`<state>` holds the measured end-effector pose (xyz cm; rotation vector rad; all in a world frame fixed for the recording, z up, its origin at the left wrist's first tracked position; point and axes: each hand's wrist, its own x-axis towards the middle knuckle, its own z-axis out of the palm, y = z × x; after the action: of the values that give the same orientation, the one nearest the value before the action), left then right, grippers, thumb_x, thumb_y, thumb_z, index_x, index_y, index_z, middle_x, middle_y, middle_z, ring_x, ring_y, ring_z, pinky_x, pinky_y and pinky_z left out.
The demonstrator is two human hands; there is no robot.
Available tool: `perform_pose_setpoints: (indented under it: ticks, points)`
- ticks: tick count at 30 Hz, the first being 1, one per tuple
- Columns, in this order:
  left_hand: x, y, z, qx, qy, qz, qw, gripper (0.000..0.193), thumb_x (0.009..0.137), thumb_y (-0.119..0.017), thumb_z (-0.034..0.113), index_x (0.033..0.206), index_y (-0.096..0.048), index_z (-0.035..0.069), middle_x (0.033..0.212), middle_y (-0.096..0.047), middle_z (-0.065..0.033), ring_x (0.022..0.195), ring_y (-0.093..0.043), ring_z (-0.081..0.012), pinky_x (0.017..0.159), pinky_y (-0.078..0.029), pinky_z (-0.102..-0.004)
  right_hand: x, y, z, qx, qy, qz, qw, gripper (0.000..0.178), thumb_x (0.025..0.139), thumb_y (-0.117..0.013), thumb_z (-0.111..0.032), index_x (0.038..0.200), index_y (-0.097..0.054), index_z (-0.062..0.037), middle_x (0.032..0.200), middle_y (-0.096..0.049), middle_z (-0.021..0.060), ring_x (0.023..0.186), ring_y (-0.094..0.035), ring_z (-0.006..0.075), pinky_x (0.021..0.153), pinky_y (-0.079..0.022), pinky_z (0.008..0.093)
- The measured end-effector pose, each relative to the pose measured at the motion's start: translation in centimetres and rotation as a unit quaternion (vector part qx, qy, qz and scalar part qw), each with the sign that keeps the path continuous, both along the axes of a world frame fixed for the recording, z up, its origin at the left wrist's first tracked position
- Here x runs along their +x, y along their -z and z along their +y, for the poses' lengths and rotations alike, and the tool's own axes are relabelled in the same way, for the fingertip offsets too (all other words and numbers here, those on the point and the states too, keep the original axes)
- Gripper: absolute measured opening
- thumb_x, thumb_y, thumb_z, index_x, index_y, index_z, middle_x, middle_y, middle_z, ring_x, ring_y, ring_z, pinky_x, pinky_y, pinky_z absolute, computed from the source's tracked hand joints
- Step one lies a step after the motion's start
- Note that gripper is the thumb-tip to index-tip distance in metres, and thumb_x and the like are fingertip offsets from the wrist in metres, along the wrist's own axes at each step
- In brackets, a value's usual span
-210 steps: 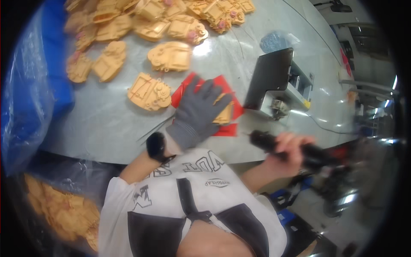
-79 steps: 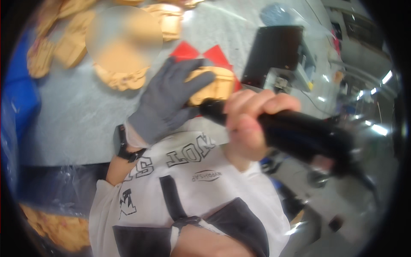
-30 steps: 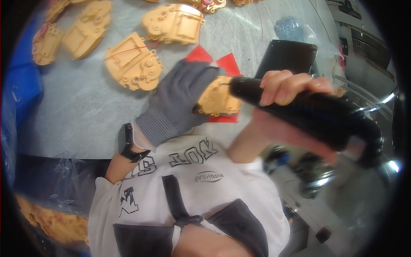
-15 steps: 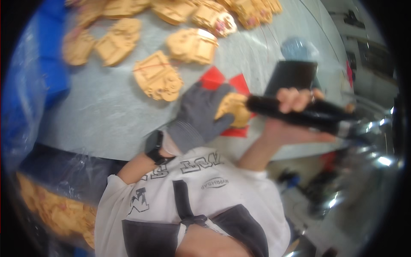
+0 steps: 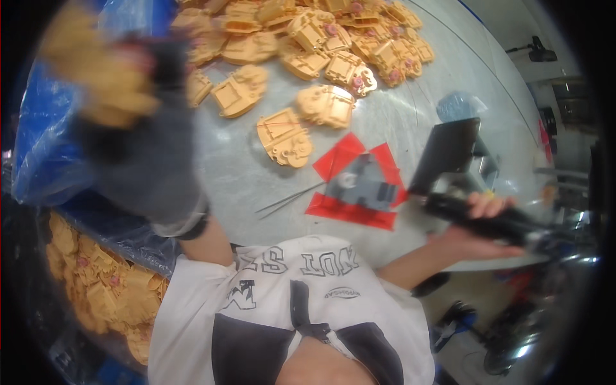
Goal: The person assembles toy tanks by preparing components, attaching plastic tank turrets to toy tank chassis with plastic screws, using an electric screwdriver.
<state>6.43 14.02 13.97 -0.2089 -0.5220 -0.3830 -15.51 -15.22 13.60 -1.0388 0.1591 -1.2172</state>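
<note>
My left hand (image 5: 144,144), in a grey glove, is raised at the far left and smeared by motion. A tan-orange plastic housing (image 5: 96,77) is at its fingers, over the blue plastic-lined bin (image 5: 48,138). My bare right hand (image 5: 481,228) wraps round a black, cylindrical power screwdriver (image 5: 471,215) at the right, its thick end toward the worktable's right edge. Between the hands, a grey fixture block (image 5: 362,183) sits on red tape (image 5: 346,154) with no housing on it. A pair of tweezers (image 5: 289,200) lies just left of the fixture.
Many tan-orange housings (image 5: 308,38) are heaped at the back of the metal table, with a few loose ones (image 5: 285,138) nearer. More housings (image 5: 112,292) fill a bag-lined container at lower left. A black panel on a stand (image 5: 446,157) and a clear bluish container (image 5: 459,106) stand at right.
My left hand has swung from the fixture to the far left with the housing, uncovering the grey block and tweezers. My right hand has drawn the screwdriver away to the right.
</note>
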Motion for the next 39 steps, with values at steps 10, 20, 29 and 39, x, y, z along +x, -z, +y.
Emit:
perform_pose_setpoints:
  ticks: [10, 20, 29, 39]
  points:
    - [-5.8, 9.0, -5.2, 0.82, -0.272, -0.472, 0.177, 0.079, 0.055, -0.075, 0.034, 0.124, -0.044, 0.012, 0.132, -0.033, -0.0147, 0.12, -0.03, -0.0394, 0.1, -0.028, -0.0444, -1.1, 1.2, 1.0, -0.002, -0.084, 0.007, 0.996, 0.086, 0.068, -0.05, -0.072, 0.117, -0.043, -0.0022, 0.073, -0.046, 0.0069, 0.063, -0.044, 0.0178, 0.063, -0.036, 0.0313]
    - [-6.5, 12.0, -6.1, 0.772, -0.45, -0.329, 0.304, 0.054, 0.059, -0.06, 0.008, 0.111, -0.047, 0.008, 0.118, -0.044, -0.0149, 0.115, -0.036, -0.0411, 0.092, -0.037, -0.0449, -4.6, 6.1, 1.0, -0.027, 0.156, 0.146, 0.977, 0.078, 0.072, -0.047, -0.069, 0.11, -0.042, -0.0013, 0.073, -0.051, 0.0082, 0.066, -0.05, 0.0192, 0.06, -0.043, 0.0312]
    - [-6.7, 9.6, -5.1, 0.792, -0.407, -0.28, 0.359, 0.074, 0.06, -0.057, -0.003, 0.13, -0.032, 0.004, 0.119, -0.045, -0.0163, 0.109, -0.048, -0.031, 0.09, -0.043, -0.0351, -4.2, 9.1, 2.4, -0.119, 0.209, 0.181, 0.954, 0.054, 0.077, -0.065, -0.033, 0.113, -0.038, -0.0026, 0.078, -0.051, 0.0102, 0.07, -0.054, 0.0222, 0.067, -0.049, 0.0377]
    - [-10.3, 8.3, -12.2, 0.638, -0.178, -0.596, 0.454, 0.069, 0.055, -0.061, 0.009, 0.122, -0.045, 0.009, 0.125, -0.041, -0.0163, 0.106, -0.044, -0.0389, 0.09, -0.037, -0.0469, -2.8, 8.8, 3.2, -0.12, 0.238, 0.219, 0.939, 0.057, 0.076, -0.06, -0.014, 0.121, -0.027, 0.0004, 0.075, -0.054, 0.0134, 0.065, -0.055, 0.022, 0.066, -0.05, 0.038]
